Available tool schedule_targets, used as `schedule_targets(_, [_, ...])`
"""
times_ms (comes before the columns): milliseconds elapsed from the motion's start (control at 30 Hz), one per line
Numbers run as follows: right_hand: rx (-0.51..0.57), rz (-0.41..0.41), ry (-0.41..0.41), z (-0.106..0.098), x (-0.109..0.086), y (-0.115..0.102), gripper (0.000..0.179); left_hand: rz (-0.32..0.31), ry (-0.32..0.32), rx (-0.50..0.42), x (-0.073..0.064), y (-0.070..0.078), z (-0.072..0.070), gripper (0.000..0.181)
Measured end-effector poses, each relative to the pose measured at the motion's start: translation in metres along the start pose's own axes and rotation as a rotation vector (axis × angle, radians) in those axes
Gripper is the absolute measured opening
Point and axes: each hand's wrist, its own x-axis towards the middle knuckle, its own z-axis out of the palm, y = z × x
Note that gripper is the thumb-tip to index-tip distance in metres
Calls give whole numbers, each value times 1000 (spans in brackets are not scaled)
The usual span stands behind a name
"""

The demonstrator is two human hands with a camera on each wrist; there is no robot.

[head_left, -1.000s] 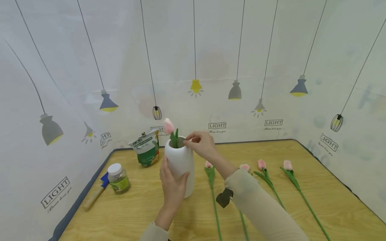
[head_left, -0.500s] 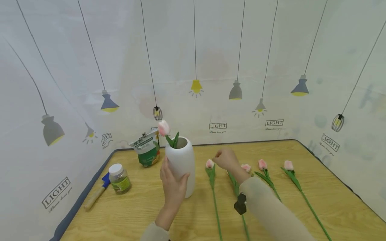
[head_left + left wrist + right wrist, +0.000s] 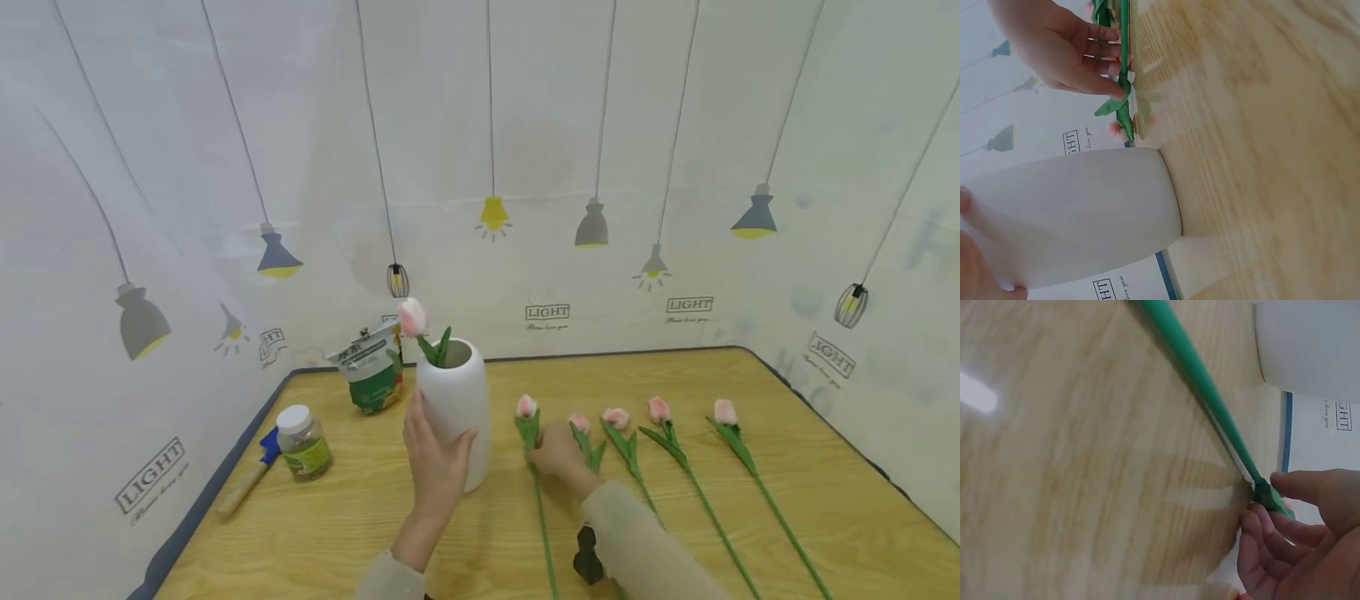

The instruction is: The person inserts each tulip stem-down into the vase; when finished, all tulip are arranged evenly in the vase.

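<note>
My left hand (image 3: 437, 462) holds the white vase (image 3: 459, 417) upright on the table, its thumb and fingers around the side. One pink tulip (image 3: 412, 317) stands in the vase, leaning left over the rim. My right hand (image 3: 558, 454) is at the nearest loose tulip (image 3: 527, 407), low over the table. In the right wrist view the thumb and curled fingertips meet the green leaf base (image 3: 1270, 497) from both sides, where the stem (image 3: 1200, 378) begins. The left wrist view shows the same right hand (image 3: 1075, 53) with its thumb at the leaves.
Several more pink tulips (image 3: 658, 409) lie in a row on the right of the wooden table (image 3: 337, 533). To the left stand a lidded jar (image 3: 303, 442) and a green-and-white pouch (image 3: 369, 371). A blue-headed tool (image 3: 246, 492) with a wooden handle lies beside the jar.
My right hand has left the tulip in the vase and moved right and down to the nearest loose tulip. The tulip in the vase has tipped left. My left hand stays on the vase.
</note>
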Motion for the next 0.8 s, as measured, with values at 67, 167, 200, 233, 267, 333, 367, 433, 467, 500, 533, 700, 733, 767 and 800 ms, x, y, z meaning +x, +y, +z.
schedule_targets(67, [8,-5,20,3,0,1,34,7,4,1,-1,1,0,95])
schedule_targets(167, [13,3,36,6,1,2,30,18,13,0,-2,1,1,95])
schedule_targets(200, [14,10,38,6,0,2,28,21,16,-2,-2,0,1,95])
schedule_targets(233, [21,18,36,6,0,1,26,24,18,-5,-2,0,2,95])
schedule_targets(267, [27,32,33,6,0,1,24,28,20,-5,-2,0,2,95])
schedule_targets(333, [43,47,27,5,0,0,21,35,24,-4,-1,-1,3,95])
schedule_targets(367, [47,52,24,5,0,0,20,39,26,-2,-1,-1,3,95])
schedule_targets(433, [58,50,25,5,0,0,19,44,30,2,-1,-1,3,94])
schedule_targets(467, [65,50,25,5,0,0,18,45,32,5,0,-1,3,94])
schedule_targets(500, [78,55,23,5,0,0,16,46,35,7,0,-1,3,94])
schedule_targets(533, [88,58,22,6,1,1,14,48,39,6,0,-1,2,94])
schedule_targets(700, [349,124,-44,6,10,5,20,62,54,7,0,-2,3,93])
schedule_targets(733, [419,140,-54,4,13,5,25,66,58,8,0,-2,3,94])
schedule_targets(767, [486,157,-60,2,15,4,30,66,59,7,0,-2,3,94])
schedule_targets(800, [541,167,-57,-2,17,2,34,68,60,9,0,-3,3,94])
